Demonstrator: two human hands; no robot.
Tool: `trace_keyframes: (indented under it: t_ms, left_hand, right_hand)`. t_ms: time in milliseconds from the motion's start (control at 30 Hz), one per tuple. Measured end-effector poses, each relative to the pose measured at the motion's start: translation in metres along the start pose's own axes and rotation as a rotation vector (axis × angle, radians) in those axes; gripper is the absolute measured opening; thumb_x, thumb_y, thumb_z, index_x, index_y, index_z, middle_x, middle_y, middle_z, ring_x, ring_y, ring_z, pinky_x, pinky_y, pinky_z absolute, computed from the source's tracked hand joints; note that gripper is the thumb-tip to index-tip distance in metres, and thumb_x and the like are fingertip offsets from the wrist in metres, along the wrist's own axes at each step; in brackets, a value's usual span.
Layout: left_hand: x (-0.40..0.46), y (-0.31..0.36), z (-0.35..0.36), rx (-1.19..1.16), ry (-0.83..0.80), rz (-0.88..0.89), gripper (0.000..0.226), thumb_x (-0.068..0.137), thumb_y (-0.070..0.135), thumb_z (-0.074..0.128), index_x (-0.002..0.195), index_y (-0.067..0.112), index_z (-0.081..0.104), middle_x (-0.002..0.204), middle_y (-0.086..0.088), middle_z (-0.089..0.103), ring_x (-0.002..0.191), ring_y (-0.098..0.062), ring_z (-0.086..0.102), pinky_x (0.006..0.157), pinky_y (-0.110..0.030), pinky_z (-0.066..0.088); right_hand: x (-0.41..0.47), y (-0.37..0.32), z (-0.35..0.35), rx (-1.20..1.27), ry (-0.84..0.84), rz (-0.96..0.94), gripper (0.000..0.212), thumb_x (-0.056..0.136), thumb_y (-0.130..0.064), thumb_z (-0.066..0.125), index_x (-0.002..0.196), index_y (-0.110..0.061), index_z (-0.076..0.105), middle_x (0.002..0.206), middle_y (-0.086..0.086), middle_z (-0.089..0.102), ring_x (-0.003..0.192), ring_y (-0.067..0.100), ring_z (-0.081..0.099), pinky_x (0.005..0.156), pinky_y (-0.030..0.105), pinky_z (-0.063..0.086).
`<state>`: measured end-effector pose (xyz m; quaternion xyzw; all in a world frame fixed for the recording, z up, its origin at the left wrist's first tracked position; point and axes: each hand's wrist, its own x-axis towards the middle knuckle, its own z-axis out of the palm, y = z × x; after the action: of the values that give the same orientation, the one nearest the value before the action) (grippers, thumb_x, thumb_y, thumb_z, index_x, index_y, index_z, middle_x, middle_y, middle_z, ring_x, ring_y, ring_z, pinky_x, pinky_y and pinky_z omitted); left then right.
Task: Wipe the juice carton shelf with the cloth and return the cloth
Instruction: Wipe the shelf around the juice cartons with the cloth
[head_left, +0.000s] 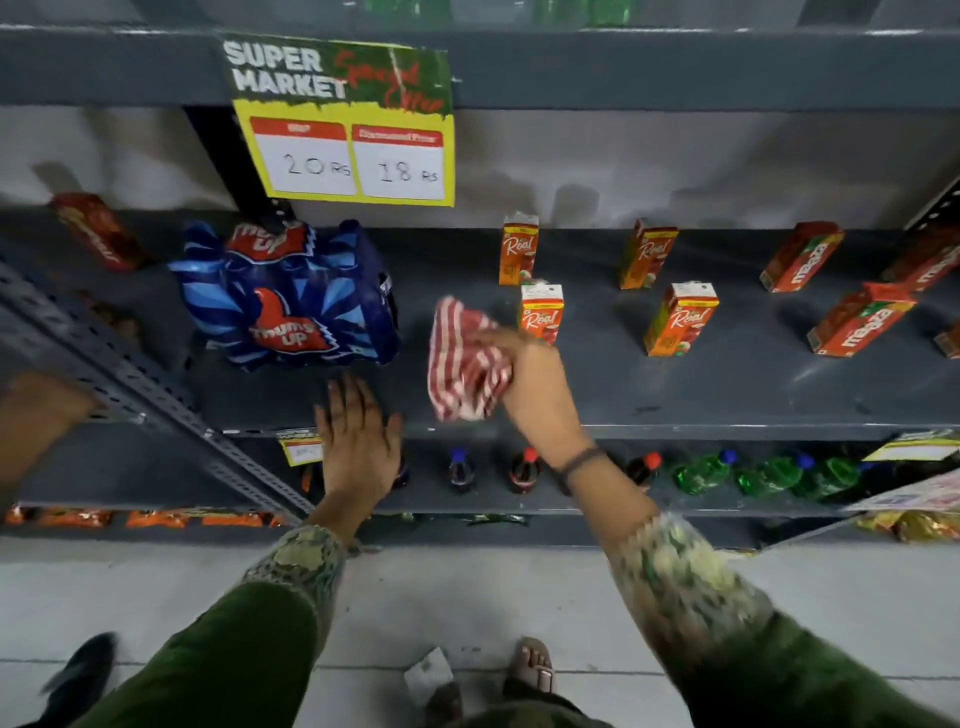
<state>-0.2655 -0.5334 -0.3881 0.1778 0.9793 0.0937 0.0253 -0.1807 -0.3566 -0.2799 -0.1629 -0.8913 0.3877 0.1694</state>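
Observation:
A red-and-white striped cloth (465, 364) is bunched in my right hand (535, 384), held just above the dark grey shelf (701, 395). Directly behind the cloth stands an orange Real juice carton (542, 312), with another (518, 254) further back. Two more Real cartons (680, 319) (647, 253) stand to the right. My left hand (358, 441) rests flat and empty on the shelf's front edge, fingers spread, left of the cloth.
A blue Thums Up multipack (291, 301) sits left of the cloth. Red Maaza cartons (860, 319) stand at the right. A yellow price sign (345, 122) hangs from the shelf above. Cola and green bottles (524, 470) fill the lower shelf. Another person's arm (31, 421) reaches in at left.

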Motion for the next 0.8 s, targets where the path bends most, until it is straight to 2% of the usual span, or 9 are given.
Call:
trace_keyframes:
  t_ms: [67,133,233,333,433,533,600,700,800]
  left_hand:
    - [0.004,-0.004,0.002,0.014,-0.014,0.036,0.073,0.089,0.046,0.009,0.145,-0.002,0.009,0.156,-0.022,0.008,0.145,-0.037,0.002,0.117,-0.051,-0.001]
    - [0.006,-0.005,0.002,0.012,-0.053,0.041,0.069,0.092,0.044,0.012,0.145,0.0,0.005,0.157,-0.02,0.003,0.145,-0.036,-0.002,0.117,-0.05,-0.003]
    - [0.009,-0.006,0.001,-0.009,-0.085,0.043,0.065,0.097,0.039,0.02,0.146,0.002,-0.002,0.157,-0.017,-0.005,0.145,-0.034,-0.008,0.117,-0.049,-0.006]
    - [0.011,-0.008,-0.001,-0.02,-0.118,0.047,0.065,0.097,0.039,0.018,0.145,0.004,-0.006,0.157,-0.016,-0.009,0.144,-0.033,-0.011,0.117,-0.048,-0.007]
    - [0.01,-0.01,-0.001,-0.031,-0.114,0.064,0.066,0.093,0.039,0.013,0.145,0.003,-0.005,0.157,-0.017,-0.007,0.144,-0.033,-0.01,0.117,-0.048,-0.007]
    - [0.013,-0.012,-0.005,-0.076,-0.155,0.078,0.062,0.096,0.032,0.02,0.145,0.003,-0.005,0.157,-0.016,-0.012,0.144,-0.031,-0.013,0.117,-0.047,-0.01]
    - [0.016,-0.015,-0.008,-0.107,-0.197,0.089,0.061,0.097,0.028,0.023,0.145,0.003,-0.005,0.156,-0.016,-0.016,0.144,-0.03,-0.016,0.116,-0.046,-0.011]
    - [0.019,-0.018,-0.009,-0.118,-0.23,0.113,0.061,0.096,0.023,0.026,0.146,0.003,-0.003,0.156,-0.017,-0.018,0.144,-0.03,-0.018,0.116,-0.046,-0.01]
    - [0.023,-0.019,-0.012,-0.135,-0.261,0.099,0.06,0.095,0.019,0.029,0.146,0.003,0.0,0.156,-0.017,-0.016,0.144,-0.029,-0.017,0.117,-0.046,-0.008]
  right_hand:
    - [0.043,-0.012,0.021,-0.047,0.02,-0.033,0.037,0.085,0.004,0.055,0.117,-0.013,0.066,0.123,0.014,0.065,0.11,0.025,0.063,0.096,0.012,0.041]
    - [0.089,-0.015,0.045,-0.191,0.001,0.001,0.035,0.089,-0.001,0.049,0.118,-0.012,0.065,0.12,0.015,0.066,0.109,0.028,0.063,0.098,0.033,0.05]
    - [0.13,0.0,0.07,-0.386,-0.169,0.149,0.037,0.095,-0.007,0.036,0.124,-0.006,0.058,0.128,0.02,0.06,0.119,0.037,0.057,0.1,0.048,0.048]
    - [0.128,0.022,0.084,-0.469,-0.385,0.161,0.04,0.099,-0.011,0.029,0.132,-0.002,0.05,0.138,0.022,0.051,0.128,0.036,0.048,0.11,0.047,0.037]
    - [0.097,0.026,0.086,-0.446,-0.399,0.122,0.037,0.097,-0.007,0.034,0.128,-0.004,0.054,0.136,0.022,0.053,0.125,0.036,0.05,0.108,0.043,0.04]
    - [0.045,0.018,0.076,-0.435,-0.44,0.061,0.05,0.091,0.007,0.036,0.134,-0.015,0.051,0.151,0.013,0.037,0.136,0.029,0.04,0.117,0.033,0.028]
    - [0.011,0.013,0.066,-0.377,-0.44,0.032,0.057,0.086,0.016,0.036,0.129,-0.015,0.056,0.15,0.008,0.04,0.137,0.022,0.039,0.117,0.027,0.023]
    - [-0.005,0.013,0.058,-0.286,-0.407,-0.031,0.062,0.076,0.023,0.037,0.117,-0.014,0.066,0.136,0.007,0.058,0.129,0.019,0.051,0.113,0.026,0.031]
    - [0.018,0.007,0.049,-0.304,-0.312,-0.05,0.06,0.077,0.02,0.04,0.118,-0.016,0.065,0.133,0.007,0.06,0.123,0.021,0.056,0.11,0.032,0.039]
